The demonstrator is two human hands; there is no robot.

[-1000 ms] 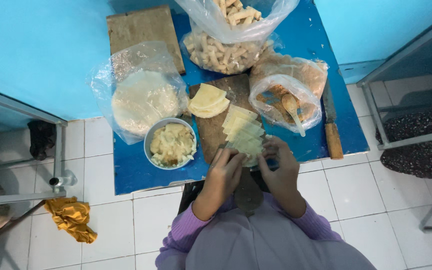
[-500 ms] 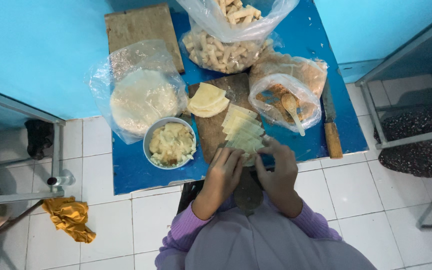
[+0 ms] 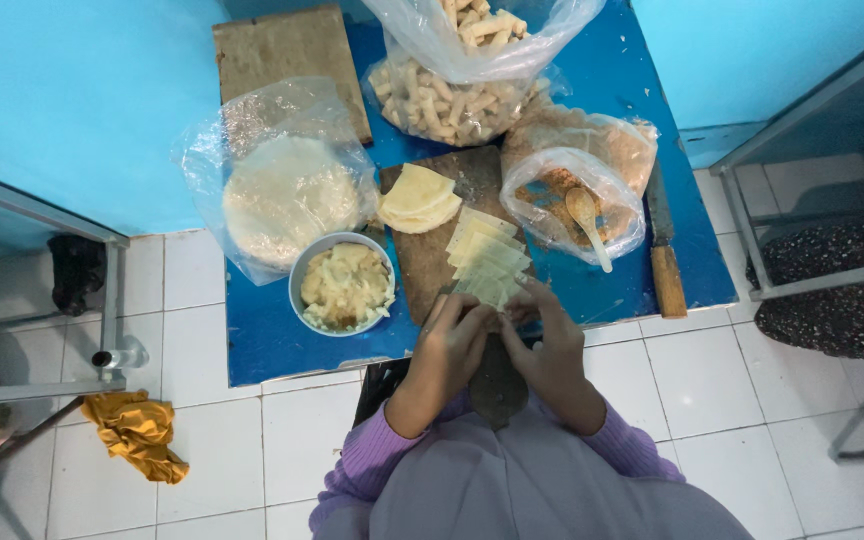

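**Hands at the Near End of the Wrapper Row**

The left hand (image 3: pixel 452 345) and right hand (image 3: pixel 544 345) meet at the near edge of the cutting board (image 3: pixel 437 265). Fingers of both hands pinch the nearest pale wrapper (image 3: pixel 490 290) in the overlapping row. The bowl of filling (image 3: pixel 344 285) stands on the blue desk (image 3: pixel 272 340), just left of the board.

purple ribbed sleeves (image 3: pixel 372 462) (grey garment)

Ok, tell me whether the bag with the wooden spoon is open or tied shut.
Open. The clear bag has its mouth rolled wide, and the wooden spoon rests inside on brown crumbs with its handle sticking out over the rim.
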